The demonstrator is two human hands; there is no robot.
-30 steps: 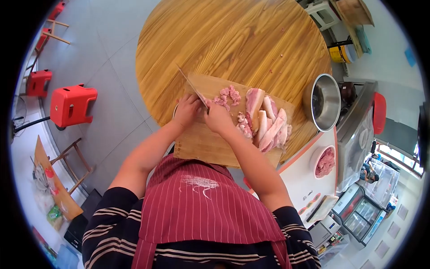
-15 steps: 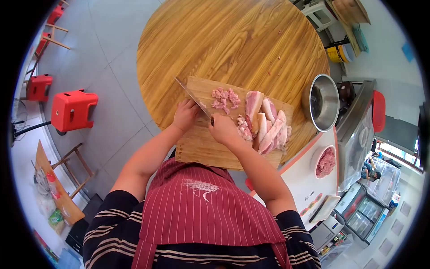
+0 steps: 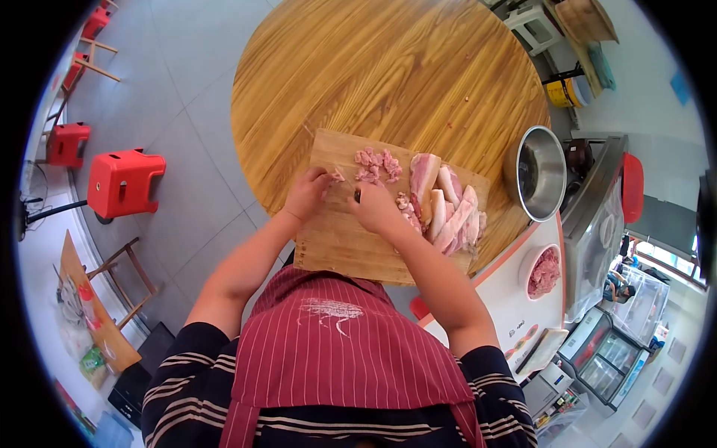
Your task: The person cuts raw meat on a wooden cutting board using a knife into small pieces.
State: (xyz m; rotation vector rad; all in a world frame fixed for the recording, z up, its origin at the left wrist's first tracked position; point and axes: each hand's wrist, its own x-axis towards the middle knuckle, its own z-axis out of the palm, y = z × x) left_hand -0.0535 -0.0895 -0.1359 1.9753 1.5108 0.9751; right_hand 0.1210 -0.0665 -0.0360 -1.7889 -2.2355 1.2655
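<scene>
Meat (image 3: 337, 176) lay on our chopping board (image 3: 343, 246), just right of our curled left hand (image 3: 307, 196), its pinch unclear; our right hand (image 3: 376, 209), farther away, gripped a dark handle (image 3: 357, 196).

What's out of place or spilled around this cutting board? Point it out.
A few small reddish bits lie on the round table, off the cutting board; they look like stray meat scraps. The board's near end also juts past the table's edge, an odd, possibly less steady placement.
</scene>
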